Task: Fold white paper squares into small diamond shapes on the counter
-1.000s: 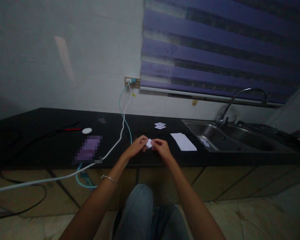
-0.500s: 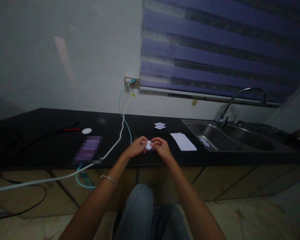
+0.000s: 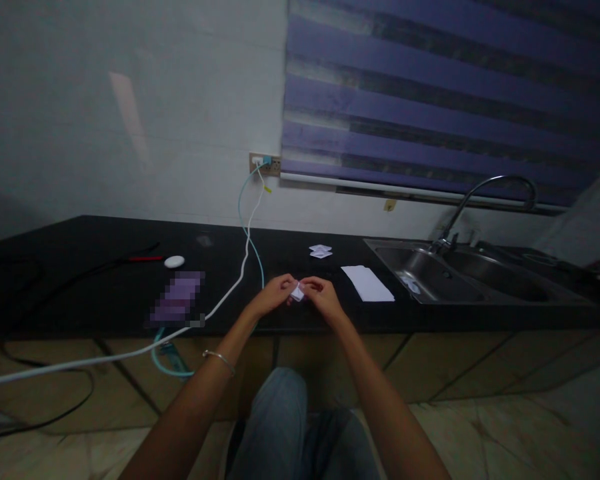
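A small folded piece of white paper [image 3: 297, 291] is pinched between both my hands, just above the front part of the black countertop [image 3: 100, 287]. My left hand [image 3: 273, 293] grips its left side with curled fingers. My right hand [image 3: 321, 297] holds its right side, fingers closed over it. A flat white sheet [image 3: 367, 283] lies on the counter to the right of my hands. Two small folded white paper pieces [image 3: 320, 251] rest farther back.
A steel sink [image 3: 455, 277] with a curved tap [image 3: 480, 200] sits at the right. White and teal cables [image 3: 245, 247] run from a wall socket [image 3: 265, 163] across the counter and off its front edge. A small white round object [image 3: 174, 261] and dark cords lie at the left.
My hands have stayed in place with only small finger shifts on the paper, which now looks slightly smaller and more covered by my fingers.
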Tool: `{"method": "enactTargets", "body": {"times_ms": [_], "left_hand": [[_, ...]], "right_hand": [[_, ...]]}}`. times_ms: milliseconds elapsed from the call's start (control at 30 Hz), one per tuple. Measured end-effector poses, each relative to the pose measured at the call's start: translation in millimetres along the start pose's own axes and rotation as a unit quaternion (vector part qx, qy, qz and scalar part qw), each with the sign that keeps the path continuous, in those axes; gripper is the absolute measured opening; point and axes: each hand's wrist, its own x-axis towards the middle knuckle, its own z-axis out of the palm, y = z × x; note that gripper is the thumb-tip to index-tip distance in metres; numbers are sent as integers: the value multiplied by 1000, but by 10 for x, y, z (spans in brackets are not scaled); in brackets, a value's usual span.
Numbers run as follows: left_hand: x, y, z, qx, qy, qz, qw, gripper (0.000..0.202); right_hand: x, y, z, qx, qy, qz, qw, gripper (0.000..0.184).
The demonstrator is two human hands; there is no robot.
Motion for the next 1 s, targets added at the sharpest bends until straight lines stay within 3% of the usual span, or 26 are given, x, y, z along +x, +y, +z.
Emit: {"method": "enactTargets", "body": {"times_ms": [233, 467, 600, 1000], "left_hand": [[-8, 15, -7, 11, 15, 19, 1000, 34], [-25, 64, 4, 28, 39, 40, 998, 33], [-5, 18, 9, 20, 79, 21, 996, 34], [27, -40, -4, -24, 121, 9, 992, 38]], "right_hand": [[5, -8, 10, -7, -22, -13, 1000, 27], [-24, -55, 0, 4, 51, 12, 999, 29], [-20, -47, 5, 58, 94, 18, 994, 30], [42, 32, 8, 204, 159, 35, 965, 32]]}}
